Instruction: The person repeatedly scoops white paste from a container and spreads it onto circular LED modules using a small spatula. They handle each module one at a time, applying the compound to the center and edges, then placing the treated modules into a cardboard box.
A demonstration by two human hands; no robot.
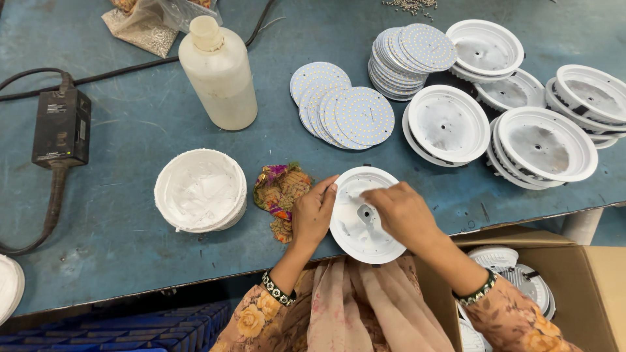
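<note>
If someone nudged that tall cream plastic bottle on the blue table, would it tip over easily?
Probably. The bottle stands upright, tall on a fairly narrow base, so a push near its cap might topple it. Lying down, its round body would likely roll. How full it is cannot be told.

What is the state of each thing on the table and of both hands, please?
Left hand: grips the rim of the white housing.
Right hand: fingers inside the white housing.
Bottle: upright, capped.
Paste bowl: open, smeared white.
LED discs: fanned, overlapping.
Empty housings: stacked.
Cardboard box: open.
</note>
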